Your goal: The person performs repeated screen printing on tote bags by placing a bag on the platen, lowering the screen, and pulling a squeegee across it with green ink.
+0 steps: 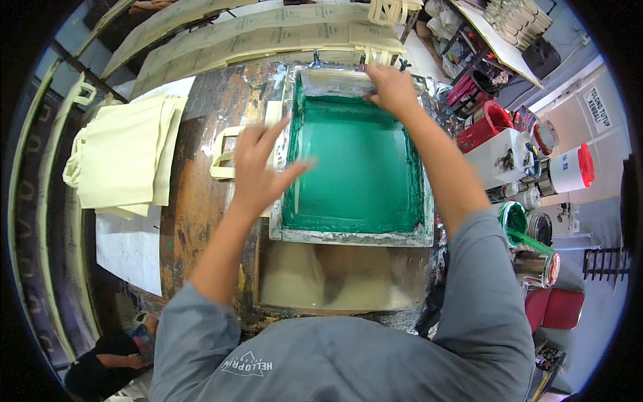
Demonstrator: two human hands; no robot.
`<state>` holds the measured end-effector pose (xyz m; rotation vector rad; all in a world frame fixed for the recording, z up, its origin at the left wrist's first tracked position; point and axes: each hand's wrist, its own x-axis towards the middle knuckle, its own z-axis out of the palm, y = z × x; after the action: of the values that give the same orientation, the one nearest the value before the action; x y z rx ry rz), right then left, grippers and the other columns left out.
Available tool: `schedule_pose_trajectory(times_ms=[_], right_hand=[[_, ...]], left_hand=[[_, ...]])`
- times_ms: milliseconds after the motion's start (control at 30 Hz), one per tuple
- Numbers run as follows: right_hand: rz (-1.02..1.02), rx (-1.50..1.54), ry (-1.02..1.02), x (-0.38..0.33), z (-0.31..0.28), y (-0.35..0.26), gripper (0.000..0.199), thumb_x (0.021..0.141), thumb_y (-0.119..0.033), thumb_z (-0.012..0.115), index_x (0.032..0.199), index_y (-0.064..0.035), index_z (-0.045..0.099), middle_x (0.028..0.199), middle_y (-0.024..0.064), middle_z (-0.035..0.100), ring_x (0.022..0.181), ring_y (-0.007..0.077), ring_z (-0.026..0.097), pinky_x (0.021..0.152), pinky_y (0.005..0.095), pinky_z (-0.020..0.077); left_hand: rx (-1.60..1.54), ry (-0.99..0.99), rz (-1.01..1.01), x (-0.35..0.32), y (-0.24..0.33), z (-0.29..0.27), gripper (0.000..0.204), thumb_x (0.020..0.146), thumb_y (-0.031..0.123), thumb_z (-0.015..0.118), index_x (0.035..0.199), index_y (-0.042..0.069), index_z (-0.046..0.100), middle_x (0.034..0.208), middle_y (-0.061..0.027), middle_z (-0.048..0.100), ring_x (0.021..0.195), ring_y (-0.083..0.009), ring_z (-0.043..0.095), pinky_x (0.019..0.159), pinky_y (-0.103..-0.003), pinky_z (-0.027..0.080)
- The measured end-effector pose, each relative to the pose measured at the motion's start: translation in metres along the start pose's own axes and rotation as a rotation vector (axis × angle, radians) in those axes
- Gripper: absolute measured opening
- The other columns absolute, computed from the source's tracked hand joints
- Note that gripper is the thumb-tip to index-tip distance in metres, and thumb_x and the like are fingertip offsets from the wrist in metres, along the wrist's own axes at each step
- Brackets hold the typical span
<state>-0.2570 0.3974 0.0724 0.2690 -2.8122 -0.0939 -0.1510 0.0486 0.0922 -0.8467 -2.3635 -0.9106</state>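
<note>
A screen-printing frame [351, 236] with green ink [355, 167] spread over its mesh lies on the worktable before me. Along its far inner side is a pale, ink-stained squeegee [335, 84]. My right hand [394, 90] reaches to the far right of the frame, its fingers curled over the squeegee's right end. Slightly blurred, my left hand [261, 164] hovers over the frame's left edge with fingers spread and nothing in them. Beneath that hand, a cream fabric bag's handle [224, 154] sticks out from under the frame's left side.
Stacked cream bags [124, 154] sit on the table's left. Racks of laid-out bags [268, 37] stand beyond it. To the right are ink containers, including a green-stained tub [513, 218] and a red-lidded can [569, 167]. Another person [120, 362] is at the lower left.
</note>
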Motion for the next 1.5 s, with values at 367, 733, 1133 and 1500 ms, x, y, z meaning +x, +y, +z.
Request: schedule_pose_trajectory(times_ms=[367,733,1133,1500], right_hand=[[-0.084,0.056,-0.016,-0.035,-0.024,-0.03,0.054,0.076,-0.033,0.092,0.115,-0.0116,0.06,0.108,0.0097,0.074,0.102,0.0365,0.073,0.081,0.0491,0.0606],[-0.057,0.14,-0.121,-0.211,-0.098,-0.133,0.05,0.074,-0.018,0.087,0.117,-0.0119,0.061,0.098,0.0095,0.067,0.096,0.034,0.068,0.08,0.0489,0.0539],[-0.06,0.133,0.045,-0.267,-0.105,-0.158,0.051,0.083,-0.012,0.079,0.131,-0.0163,0.062,0.112,0.0084,0.062,0.113,0.0288,0.059,0.102,0.0506,0.0399],[-0.007,0.045,0.433,-0.204,-0.178,-0.138,0.043,0.086,-0.037,0.079,0.125,-0.0201,0.071,0.104,0.0063,0.063,0.102,0.0283,0.06,0.096,0.0529,0.0385]], left_hand=[[0.45,-0.037,0.209,0.103,-0.035,0.133,0.066,0.092,0.075,0.063,0.09,0.01,0.07,0.084,-0.0092,0.071,0.08,-0.0317,0.068,0.077,-0.044,0.05],[0.4,-0.041,0.229,-0.067,0.064,0.043,0.058,0.084,0.071,0.072,0.083,0.014,0.065,0.075,-0.0034,0.056,0.066,-0.0255,0.056,0.067,-0.04,0.044],[0.239,-0.011,-0.083,-0.155,0.031,-0.02,0.099,0.072,0.066,0.087,0.144,0.003,0.063,0.12,-0.0101,0.06,0.117,-0.0304,0.053,0.106,-0.052,0.036],[-0.424,0.215,-0.441,-0.099,0.06,-0.042,0.085,0.081,0.04,0.094,0.148,-0.002,0.06,0.102,-0.013,0.069,0.091,-0.028,0.062,0.087,-0.041,0.049]])
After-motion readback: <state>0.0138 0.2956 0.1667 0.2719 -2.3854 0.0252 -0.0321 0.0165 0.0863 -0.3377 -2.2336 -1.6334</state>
